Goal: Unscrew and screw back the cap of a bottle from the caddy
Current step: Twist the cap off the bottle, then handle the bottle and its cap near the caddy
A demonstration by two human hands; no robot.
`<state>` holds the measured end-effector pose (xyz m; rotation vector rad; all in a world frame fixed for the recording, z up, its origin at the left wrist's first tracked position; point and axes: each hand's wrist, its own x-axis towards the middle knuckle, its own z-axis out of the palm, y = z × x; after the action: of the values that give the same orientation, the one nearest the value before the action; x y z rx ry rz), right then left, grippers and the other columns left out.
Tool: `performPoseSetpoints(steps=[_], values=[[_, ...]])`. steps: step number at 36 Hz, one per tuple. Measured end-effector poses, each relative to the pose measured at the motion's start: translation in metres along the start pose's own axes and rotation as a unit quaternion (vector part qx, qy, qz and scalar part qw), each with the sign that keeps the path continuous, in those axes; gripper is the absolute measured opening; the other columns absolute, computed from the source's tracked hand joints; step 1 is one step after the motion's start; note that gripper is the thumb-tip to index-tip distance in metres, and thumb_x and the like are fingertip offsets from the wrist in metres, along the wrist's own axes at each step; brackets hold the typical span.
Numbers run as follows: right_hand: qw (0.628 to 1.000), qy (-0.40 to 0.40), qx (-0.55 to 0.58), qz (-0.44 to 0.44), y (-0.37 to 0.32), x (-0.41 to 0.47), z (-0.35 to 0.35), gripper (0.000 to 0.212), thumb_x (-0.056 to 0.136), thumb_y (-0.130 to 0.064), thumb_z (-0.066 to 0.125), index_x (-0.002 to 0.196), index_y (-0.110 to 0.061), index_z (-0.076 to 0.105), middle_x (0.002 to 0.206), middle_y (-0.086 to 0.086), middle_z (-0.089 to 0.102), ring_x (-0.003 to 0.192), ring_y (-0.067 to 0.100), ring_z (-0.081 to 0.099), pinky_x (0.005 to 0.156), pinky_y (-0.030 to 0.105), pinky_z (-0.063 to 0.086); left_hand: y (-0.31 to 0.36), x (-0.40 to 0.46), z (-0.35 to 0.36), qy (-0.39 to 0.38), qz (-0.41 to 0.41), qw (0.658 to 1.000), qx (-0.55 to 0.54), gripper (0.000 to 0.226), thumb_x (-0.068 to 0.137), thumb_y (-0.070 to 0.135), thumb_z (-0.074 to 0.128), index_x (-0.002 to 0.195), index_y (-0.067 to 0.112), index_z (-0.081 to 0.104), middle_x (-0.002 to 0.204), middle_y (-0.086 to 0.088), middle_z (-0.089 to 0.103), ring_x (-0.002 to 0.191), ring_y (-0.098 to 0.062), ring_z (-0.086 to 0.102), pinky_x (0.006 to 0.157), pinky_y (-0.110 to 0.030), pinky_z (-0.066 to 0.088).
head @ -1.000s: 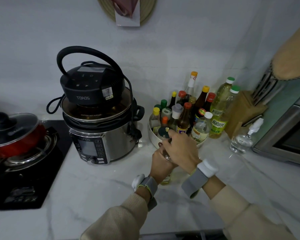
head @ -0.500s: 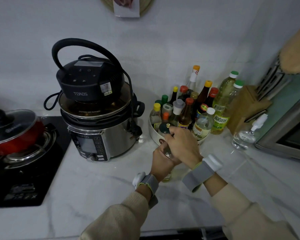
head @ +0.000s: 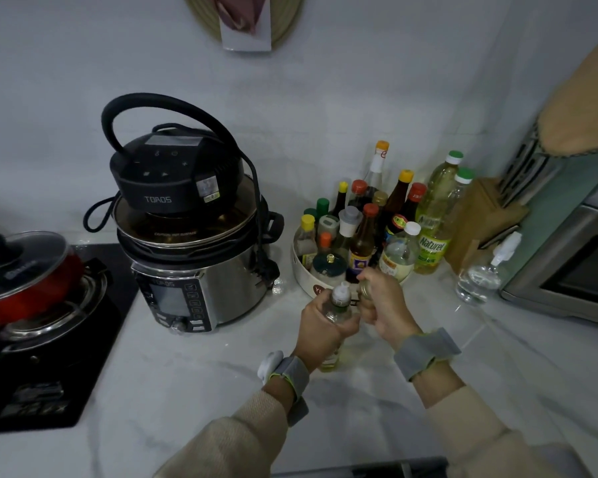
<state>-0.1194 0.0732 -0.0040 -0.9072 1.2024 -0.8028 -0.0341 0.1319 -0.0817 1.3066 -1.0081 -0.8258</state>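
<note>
My left hand (head: 320, 331) grips a clear glass bottle (head: 339, 305) of pale yellow liquid, standing on the counter just in front of the caddy. The bottle's white pouring spout is bare at the top. My right hand (head: 385, 305) is just to the right of the bottle, fingers closed on a small metallic cap (head: 364, 288) held off the neck. The round white caddy (head: 299, 267) sits behind both hands, packed with several sauce and oil bottles with coloured caps.
A steel pressure cooker (head: 194, 257) with a black lid unit stands at the left. Further left is a red pot (head: 25, 274) on a black hob. Two oil bottles (head: 435, 215), a knife block (head: 480, 219), a clear pump bottle (head: 480, 277) and an oven (head: 573, 270) stand at the right.
My right hand covered the bottle top before; it has since lifted away to the right with the cap, baring the white spout. The left hand kept its hold on the bottle.
</note>
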Motion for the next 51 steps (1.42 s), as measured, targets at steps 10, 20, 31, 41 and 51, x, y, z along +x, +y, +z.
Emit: performPoseSetpoints(steps=[10,20,31,41,51], values=[[0.999,-0.032,-0.033,-0.025,0.003,-0.010,-0.012,0.034,0.092,-0.022,0.052,0.061,-0.019,0.042,0.034,-0.007,0.029,0.024,0.005,0.022,0.030,0.010,0.015,0.011,-0.003,-0.015,-0.061,-0.031,0.995,0.069,0.059,0.059,0.021,0.086,0.109,0.028,0.055,0.105,-0.001,0.067,0.095,-0.016,0.064,0.088,-0.037,0.056],[0.997,-0.039,-0.061,-0.016,0.008,-0.011,-0.019,0.034,0.093,-0.028,0.050,0.062,-0.017,0.040,0.036,-0.005,0.028,0.028,0.008,0.020,0.035,0.013,0.013,0.041,-0.017,-0.032,0.019,0.082,0.992,0.096,0.053,0.072,0.026,0.077,0.119,0.024,0.051,0.114,0.014,0.063,0.107,0.000,0.055,0.092,-0.021,0.040],[0.997,-0.047,-0.058,-0.017,0.011,-0.009,-0.024,0.033,0.093,-0.028,0.050,0.064,-0.016,0.039,0.036,-0.004,0.028,0.026,0.008,0.020,0.034,0.011,0.013,0.051,-0.007,-0.034,0.025,0.206,0.931,0.300,0.032,0.078,0.046,0.059,0.108,0.035,0.057,0.106,0.008,0.068,0.100,-0.011,0.056,0.087,-0.040,0.046],[0.997,-0.052,-0.058,-0.028,0.008,-0.010,-0.023,0.035,0.093,-0.028,0.049,0.061,-0.018,0.038,0.036,-0.006,0.027,0.028,0.008,0.019,0.035,0.011,0.012,0.045,-0.010,-0.033,0.053,0.241,0.908,0.338,0.018,0.081,0.044,0.058,0.096,0.035,0.058,0.102,0.013,0.069,0.098,-0.005,0.052,0.083,-0.039,0.039],[0.998,-0.057,0.005,-0.020,-0.001,-0.009,-0.020,0.030,0.091,-0.031,0.042,0.064,-0.017,0.040,0.035,-0.006,0.028,0.027,0.007,0.019,0.034,0.011,0.011,0.040,-0.015,-0.031,0.004,0.148,0.967,0.206,0.066,0.069,0.029,0.080,0.125,0.022,0.045,0.109,0.014,0.059,0.100,0.004,0.053,0.084,-0.001,0.033]])
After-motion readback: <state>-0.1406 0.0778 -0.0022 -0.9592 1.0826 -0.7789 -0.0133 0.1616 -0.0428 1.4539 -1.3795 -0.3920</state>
